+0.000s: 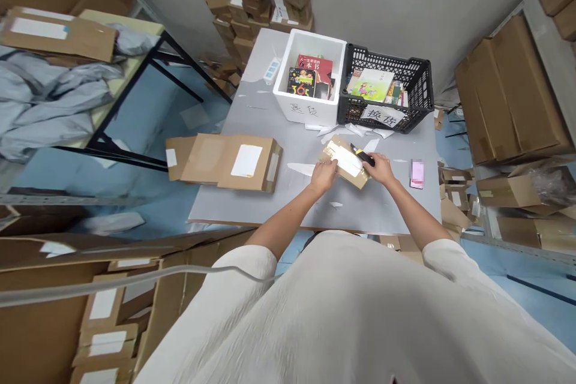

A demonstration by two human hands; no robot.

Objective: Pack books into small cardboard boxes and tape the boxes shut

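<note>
A small cardboard parcel (pixel 345 161) with a white label lies on the grey table (pixel 270 204). My left hand (pixel 324 175) grips its near left edge, fingers closed on it. My right hand (pixel 380 168) is closed round a black and yellow cutter (pixel 362 156), whose tip rests on the parcel's right end. Both forearms reach out from my white shirt.
A larger flat cardboard box (pixel 231 162) lies at the table's left edge. A white foam box (pixel 310 75) and a black crate (pixel 387 96), both holding books, stand at the back. A pink object (pixel 417 173) lies to the right. Cardboard boxes crowd the floor and shelves.
</note>
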